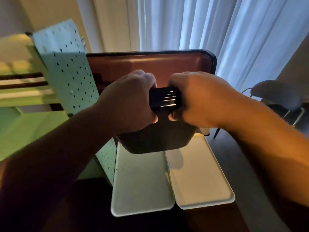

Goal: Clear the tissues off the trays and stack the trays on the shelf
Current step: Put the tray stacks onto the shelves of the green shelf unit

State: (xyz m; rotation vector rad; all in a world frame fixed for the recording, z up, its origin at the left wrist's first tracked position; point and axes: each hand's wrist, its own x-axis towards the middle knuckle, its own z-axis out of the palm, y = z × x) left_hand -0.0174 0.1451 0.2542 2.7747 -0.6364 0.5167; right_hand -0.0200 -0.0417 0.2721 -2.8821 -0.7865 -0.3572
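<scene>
A stack of dark trays (150, 64) hangs in the air in front of me, its brown inner face tilted up. My left hand (130, 101) and my right hand (197, 99) both grip the stack's near edge, side by side, fingers curled over it. Below the stack, two pale trays lie side by side on the dark table: a light green tray (142, 185) on the left and a white tray (200, 178) on the right. No tissues are visible on either. The green shelf (25, 114) stands at the left.
A mint pegboard panel (70, 72) forms the shelf's side, close to the left of the held stack. White curtains (217, 27) hang behind. A grey chair (277, 96) stands at the right beyond the table.
</scene>
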